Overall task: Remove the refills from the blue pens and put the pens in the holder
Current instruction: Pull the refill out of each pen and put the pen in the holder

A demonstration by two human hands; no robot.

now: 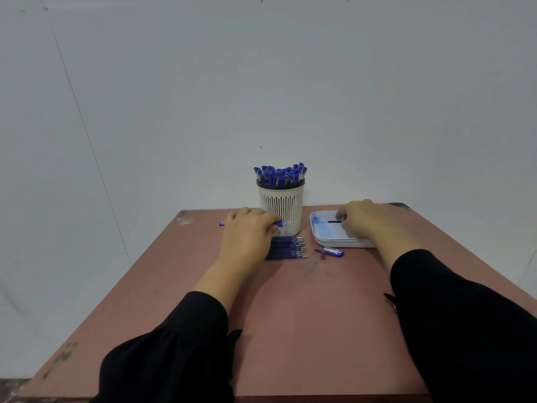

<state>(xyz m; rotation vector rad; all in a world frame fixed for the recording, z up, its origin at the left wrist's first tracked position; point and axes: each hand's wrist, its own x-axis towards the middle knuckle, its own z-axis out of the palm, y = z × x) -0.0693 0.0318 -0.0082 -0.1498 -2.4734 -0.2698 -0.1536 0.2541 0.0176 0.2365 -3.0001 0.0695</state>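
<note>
Two hands work at the far end of the table (290,315). Left hand (250,228) grips a blue pen (279,224) lying crosswise just before the pen-filled holder (281,210). Right hand (363,219) reaches into the white tray (322,237); its grip cannot be told. Loose refills (287,248) lie near the holder, a cap (331,251) right of them.

Blue pens (280,175), cream slotted holder (280,209) with dark rim, reddish-brown table (305,315), white blue-stained tray (328,232), black sleeves (180,350)

Plain workroom/office corner: bare white wall (261,82), worn reddish table (305,315) w/ pen holder (280,207).
</note>
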